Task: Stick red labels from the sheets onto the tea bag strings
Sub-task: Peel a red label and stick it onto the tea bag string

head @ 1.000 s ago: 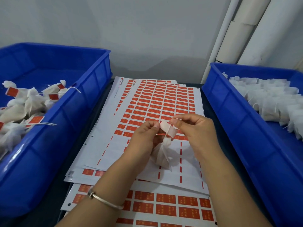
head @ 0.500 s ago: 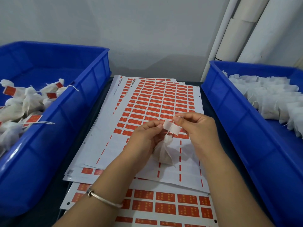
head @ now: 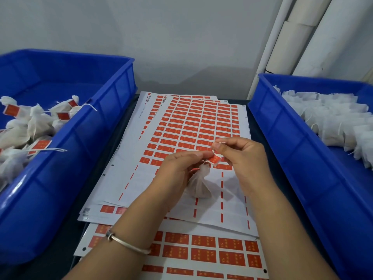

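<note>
Left bin (head: 84,158): blue, holding labelled tea bags (head: 38,124).
Your left hand (head: 177,170): pinches the tea bag (head: 198,184) over the label sheets (head: 187,126).
Your right hand (head: 244,156): pinches the red label (head: 214,159) at the string.
Right bin (head: 286,142): unlabelled bags (head: 333,122).

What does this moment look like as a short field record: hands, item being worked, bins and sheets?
left hand: left hand pinches the string at the neck of the small white mesh tea bag
right hand: right hand pinches the small red paper label on the string
tea bag: hangs above the white sheets of red labels
left blue plastic bin: labelled bags
right blue plastic bin: bags, no labels visible
</note>
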A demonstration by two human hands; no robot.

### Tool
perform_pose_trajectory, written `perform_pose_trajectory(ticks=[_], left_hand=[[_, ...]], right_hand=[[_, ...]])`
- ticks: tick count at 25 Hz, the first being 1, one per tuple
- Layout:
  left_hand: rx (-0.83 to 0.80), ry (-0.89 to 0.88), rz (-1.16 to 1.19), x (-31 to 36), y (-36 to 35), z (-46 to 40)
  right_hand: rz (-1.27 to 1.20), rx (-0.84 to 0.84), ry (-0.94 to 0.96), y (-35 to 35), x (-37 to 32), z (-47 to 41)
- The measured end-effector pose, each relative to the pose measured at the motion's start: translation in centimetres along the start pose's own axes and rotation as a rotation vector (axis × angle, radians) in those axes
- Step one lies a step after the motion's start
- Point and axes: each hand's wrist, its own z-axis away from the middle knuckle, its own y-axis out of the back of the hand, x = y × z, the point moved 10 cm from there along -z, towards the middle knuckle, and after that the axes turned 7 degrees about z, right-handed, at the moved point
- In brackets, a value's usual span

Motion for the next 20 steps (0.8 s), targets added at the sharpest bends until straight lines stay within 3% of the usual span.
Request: perform_pose_trajectory(ticks=[4, 9, 13, 20], left_hand=[[0.017, -0.025, -0.068, 0.1, 0.2, -0.1], [0.031, -0.121, -0.139, 0.9, 0.3, 0.1], [0.113, -0.180, -0.183, 1.6, 1.4, -0.1], [0.089, -0.096, -0.352, 3.2, 2.1, 0.1]], right_hand=[[-0.007, -0.015, -0.010, -0.1, 0.3, -0.1], [0.059, -0.200, 0.010, -1.9, 0.0, 0.1], [0.071, -0.189, 0.034, -2.0, -0.3, 0.1], [0.157, -0.176, 0.165, -3.0, -2.6, 1.0]])
